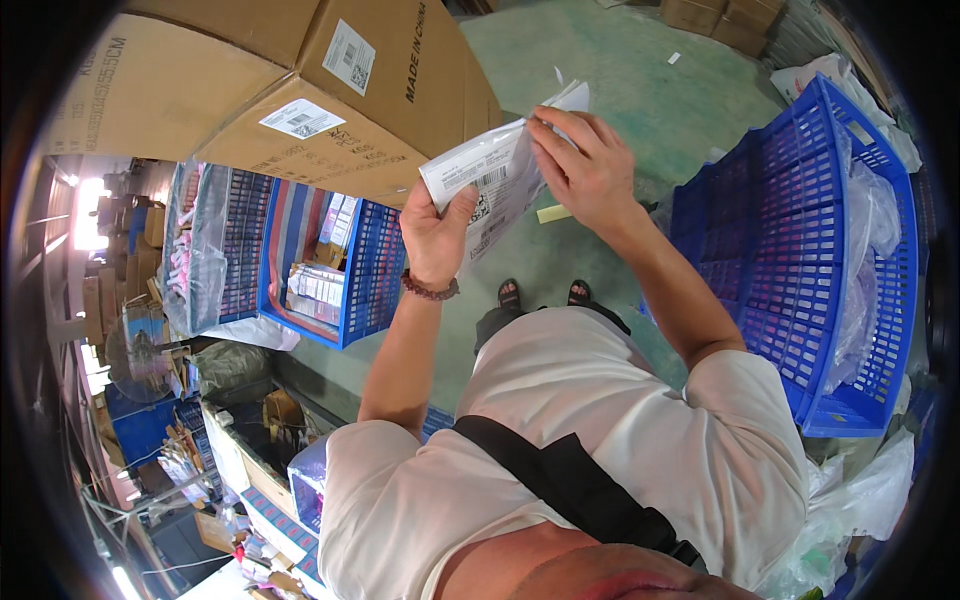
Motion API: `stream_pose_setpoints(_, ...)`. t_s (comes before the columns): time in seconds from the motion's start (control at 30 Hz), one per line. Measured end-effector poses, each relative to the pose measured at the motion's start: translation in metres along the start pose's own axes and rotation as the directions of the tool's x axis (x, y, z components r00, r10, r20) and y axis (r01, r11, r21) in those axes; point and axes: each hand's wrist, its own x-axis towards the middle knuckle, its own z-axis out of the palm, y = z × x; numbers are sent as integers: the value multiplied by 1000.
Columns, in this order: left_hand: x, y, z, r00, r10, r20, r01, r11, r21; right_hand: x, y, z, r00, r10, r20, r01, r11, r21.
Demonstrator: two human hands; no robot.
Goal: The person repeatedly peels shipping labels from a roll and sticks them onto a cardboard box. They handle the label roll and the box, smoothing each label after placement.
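Between my two hands is a bundle of white printed label sheets (491, 172) bearing text and printed codes. My left hand (441, 229) grips its near left corner, the thumb lying across the front. Around that wrist is a beaded bracelet (429, 288). My right hand (585, 165) pinches the upper right end of the sheets, fingertips at their top edge. Some loose paper edges stick up behind the right fingers. Just past the left hand stands a large cardboard carton (352, 112) with two white stickers (301, 118) on it.
A tall blue plastic crate (750, 247) with clear plastic bags stands at right. Below the carton, another blue crate (375, 262) holds small boxes (316, 291). A yellow strip (553, 214) lies on the green floor (525, 52). At lower left is a standing fan (140, 351).
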Motion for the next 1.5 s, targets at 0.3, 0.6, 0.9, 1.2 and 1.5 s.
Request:
stream_pose_setpoints(0.3,12,-5,1,1000,13,-1,-13,1000,20,1,-6,15,961,275,8,-269,933,240)
stream_pose_setpoints(0.6,20,-11,-24,994,36,-100,-13,974,228,17,-14,51,957,282,70,-283,846,452)
stream_pose_setpoints(0.9,36,-10,-50,997,-23,-72,22,1000,-22,28,-21,71,990,93,104,-132,875,465)
stream_pose_setpoints(1.2,38,-18,-53,985,-130,-115,125,991,-51,15,-34,78,826,419,377,-559,690,460)
stream_pose_setpoints(1.5,37,-29,-57,988,34,-149,-8,986,167,4,-33,89,830,369,417,-552,645,528)
